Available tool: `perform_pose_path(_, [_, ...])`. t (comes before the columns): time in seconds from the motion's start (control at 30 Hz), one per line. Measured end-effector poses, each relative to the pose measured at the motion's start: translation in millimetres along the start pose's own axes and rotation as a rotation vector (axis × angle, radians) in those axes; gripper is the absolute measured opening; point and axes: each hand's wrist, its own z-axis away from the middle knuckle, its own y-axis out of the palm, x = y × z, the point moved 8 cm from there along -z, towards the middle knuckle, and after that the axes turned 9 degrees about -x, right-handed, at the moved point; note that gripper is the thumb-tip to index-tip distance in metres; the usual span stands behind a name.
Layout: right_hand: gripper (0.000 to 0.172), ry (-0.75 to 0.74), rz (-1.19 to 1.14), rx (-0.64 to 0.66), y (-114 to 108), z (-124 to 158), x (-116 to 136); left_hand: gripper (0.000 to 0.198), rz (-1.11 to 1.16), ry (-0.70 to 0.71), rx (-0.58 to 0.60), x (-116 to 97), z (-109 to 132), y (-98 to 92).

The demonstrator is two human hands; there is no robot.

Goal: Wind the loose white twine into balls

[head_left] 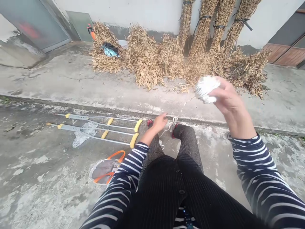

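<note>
My right hand (228, 98) is raised at the right, its fingers wrapped round a ball of white string (206, 89). From the ball a twisted strand of string (187, 103) runs down and left, ending in a small curl beside my left hand (159, 123). My left hand is lower, above my knees, with its fingers pinched together where the string passes. More white string (162, 144) hangs or lies between my legs, partly hidden by my left hand and trousers.
Two crutches with yellow pads (119, 132) lie on the concrete at the left, over a clear plastic bag (83, 135). Nearby is a bag with orange handles (102, 171). Dried stalk bundles (147, 57) line the wall behind a low concrete step (95, 86).
</note>
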Motion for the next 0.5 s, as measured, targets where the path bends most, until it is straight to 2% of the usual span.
perform_pose_path(0.07, [0.045,0.057,0.033,0.061,24,0,-22,0.057,0.286,0.141,-0.004,-54,-2,0.9])
perform_pose_path(0.13, [0.045,0.057,0.063,0.097,41,-2,-40,0.060,0.583,0.215,0.079,-102,0,6.2])
perform_pose_path(0.17, [0.045,0.045,0.076,0.102,46,-3,-47,0.059,0.675,0.210,0.116,-118,2,9.4])
perform_pose_path(0.23, [0.044,0.021,0.096,0.105,51,-6,-54,0.047,0.769,0.166,0.154,-135,4,14.7])
perform_pose_path(0.33, [0.041,0.011,0.127,0.128,47,-8,-54,0.024,0.716,0.104,0.205,-129,9,23.1])
perform_pose_path(0.4, [0.041,-0.023,0.157,0.111,37,-12,-49,0.026,0.651,0.080,0.244,-111,13,27.7])
perform_pose_path(0.5, [0.046,-0.155,0.212,-0.027,7,-26,-40,0.027,0.595,0.026,0.293,-80,23,31.4])
